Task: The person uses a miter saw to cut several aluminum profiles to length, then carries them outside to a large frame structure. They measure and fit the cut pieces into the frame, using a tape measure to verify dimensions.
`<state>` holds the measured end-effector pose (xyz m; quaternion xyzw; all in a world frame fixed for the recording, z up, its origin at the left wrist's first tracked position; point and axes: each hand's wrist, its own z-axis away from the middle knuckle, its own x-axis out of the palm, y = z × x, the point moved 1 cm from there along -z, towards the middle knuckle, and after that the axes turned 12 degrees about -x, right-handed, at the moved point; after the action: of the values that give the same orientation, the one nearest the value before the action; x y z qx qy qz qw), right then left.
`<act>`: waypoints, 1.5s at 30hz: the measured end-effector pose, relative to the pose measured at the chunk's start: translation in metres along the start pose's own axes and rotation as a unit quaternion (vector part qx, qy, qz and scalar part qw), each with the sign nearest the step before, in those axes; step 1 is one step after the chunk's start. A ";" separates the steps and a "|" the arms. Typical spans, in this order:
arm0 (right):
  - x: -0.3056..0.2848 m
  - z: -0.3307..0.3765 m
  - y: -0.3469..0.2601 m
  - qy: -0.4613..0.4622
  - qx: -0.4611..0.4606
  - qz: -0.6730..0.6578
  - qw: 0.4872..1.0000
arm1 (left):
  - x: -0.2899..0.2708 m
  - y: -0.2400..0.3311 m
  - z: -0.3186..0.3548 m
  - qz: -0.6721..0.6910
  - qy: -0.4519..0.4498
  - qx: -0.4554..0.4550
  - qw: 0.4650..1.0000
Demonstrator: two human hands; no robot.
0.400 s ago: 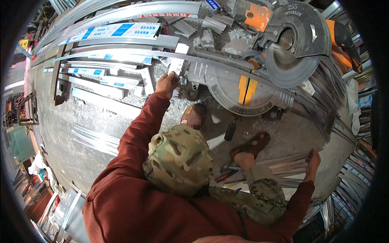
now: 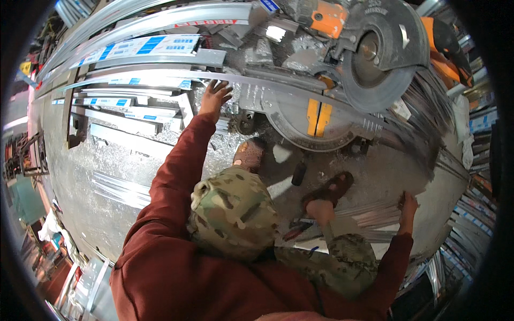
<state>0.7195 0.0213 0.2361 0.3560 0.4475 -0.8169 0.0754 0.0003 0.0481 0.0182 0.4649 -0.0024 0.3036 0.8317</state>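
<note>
Long metal strip [image 2: 262, 82] lying across the orange-and-black miter saw [image 2: 384, 53], left hand [image 2: 213, 98] just beside it with fingers spread apart, right hand [image 2: 408, 207] curled near thin strips [image 2: 373, 215], its grip impossible to tell

Cannot tell contact from a gap between the blurred fingers of the bare right hand [image 2: 408, 207] and the thin grey metal strips [image 2: 375, 215]; likewise between the bare left hand [image 2: 213, 99] and the long silver metal bar [image 2: 267, 83]. Cannot see the top of the black curved blade guard [image 2: 399, 32] past the upper edge, nor the dark red sweatshirt [image 2: 214, 283] past the lower.
</note>
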 end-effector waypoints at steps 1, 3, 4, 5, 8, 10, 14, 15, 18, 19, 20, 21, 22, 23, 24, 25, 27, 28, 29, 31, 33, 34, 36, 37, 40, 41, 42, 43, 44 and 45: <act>0.002 0.004 -0.001 0.008 0.001 0.005 1.000 | 0.007 0.005 0.015 -0.075 0.064 -0.015 0.995; 0.000 0.000 -0.003 0.008 -0.010 0.025 1.000 | 0.018 0.011 0.040 -0.177 0.055 0.136 0.973; -0.004 -0.002 0.002 0.008 -0.016 0.036 0.999 | 0.032 0.030 0.055 -0.297 0.042 0.219 0.929; -0.009 -0.005 0.007 0.008 -0.022 0.048 0.999 | 0.049 0.055 0.070 -0.407 0.028 0.300 0.862; -0.057 -0.039 0.029 0.075 -0.079 0.104 0.989 | 0.075 0.104 0.046 -0.531 0.055 0.494 0.687; -0.072 -0.051 0.016 0.156 -0.119 0.075 0.978 | 0.072 0.110 0.023 -0.659 0.041 0.389 0.643; -0.082 -0.048 -0.070 0.228 -0.228 -0.023 0.946 | 0.071 0.110 -0.002 -0.776 -0.027 0.114 0.620; -0.092 -0.051 -0.082 0.220 -0.275 -0.025 0.936 | 0.074 0.110 -0.006 -0.768 -0.038 0.117 0.628; -0.079 -0.054 -0.161 0.262 -0.362 -0.001 0.894 | 0.068 0.107 -0.019 -0.771 -0.015 0.088 0.630; -0.047 -0.037 -0.206 0.259 -0.385 -0.054 0.884 | 0.065 0.106 -0.018 -0.774 -0.012 0.084 0.627; -0.025 -0.024 -0.241 0.261 -0.413 -0.004 0.872 | 0.063 0.107 -0.016 -0.778 -0.010 0.082 0.622; -0.021 -0.007 -0.273 0.276 -0.436 0.057 0.855 | 0.068 0.105 -0.020 -0.780 -0.023 0.087 0.620; -0.021 -0.012 -0.294 0.283 -0.501 0.060 0.816 | 0.071 0.102 -0.019 -0.762 -0.015 0.105 0.639; -0.014 -0.020 -0.318 0.266 -0.554 0.053 0.787 | 0.073 0.102 -0.018 -0.768 -0.011 0.083 0.635; -0.004 -0.018 -0.343 0.248 -0.553 0.117 0.787 | 0.076 0.103 -0.018 -0.772 -0.009 0.063 0.633; 0.030 0.011 -0.378 0.236 -0.614 0.134 0.742 | 0.078 0.104 -0.017 -0.773 -0.004 0.042 0.633; 0.043 0.008 -0.419 0.086 -0.708 0.136 0.687 | 0.088 0.105 -0.017 -0.758 -0.023 0.064 0.649; 0.070 0.021 -0.439 0.061 -0.669 0.172 0.721 | 0.082 0.103 -0.022 -0.744 -0.023 0.068 0.664; 0.084 0.007 -0.448 0.018 -0.690 0.194 0.697 | 0.080 0.101 -0.024 -0.732 -0.022 0.073 0.677; 0.111 0.023 -0.445 -0.121 -0.623 0.270 0.724 | 0.088 0.108 -0.012 -0.769 0.025 0.080 0.633; 0.119 0.046 -0.444 -0.110 -0.509 0.290 0.803 | 0.084 0.107 -0.013 -0.785 0.049 0.073 0.613; 0.114 0.040 -0.443 -0.125 -0.556 0.283 0.771 | 0.087 0.106 -0.013 -0.800 0.054 0.074 0.593; 0.113 0.059 -0.439 -0.114 -0.537 0.295 0.782 | 0.083 0.107 -0.017 -0.778 0.026 0.059 0.625; 0.113 0.055 -0.444 -0.116 -0.515 0.329 0.783 | 0.077 0.105 -0.024 -0.764 0.018 0.063 0.642; 0.118 0.070 -0.441 -0.113 -0.449 0.328 0.823 | 0.088 0.107 -0.015 -0.765 0.015 0.041 0.642; 0.117 0.075 -0.435 -0.139 -0.453 0.301 0.828 | 0.094 0.108 -0.011 -0.775 0.009 0.023 0.632; 0.114 0.078 -0.431 -0.162 -0.457 0.273 0.831 | 0.095 0.108 -0.012 -0.774 0.005 0.023 0.632; 0.111 0.077 -0.427 -0.172 -0.468 0.280 0.820 | 0.095 0.108 -0.013 -0.774 0.001 0.023 0.633; 0.107 0.075 -0.422 -0.180 -0.479 0.288 0.810 | 0.096 0.108 -0.014 -0.774 -0.005 0.023 0.633; 0.105 0.075 -0.415 -0.188 -0.489 0.295 0.799 | 0.098 0.106 -0.016 -0.767 -0.005 0.037 0.640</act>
<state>0.4201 0.2272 0.4753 0.2261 0.6378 -0.4791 0.5591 0.0222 0.1502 0.1187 0.3319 0.3625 -0.4461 0.7479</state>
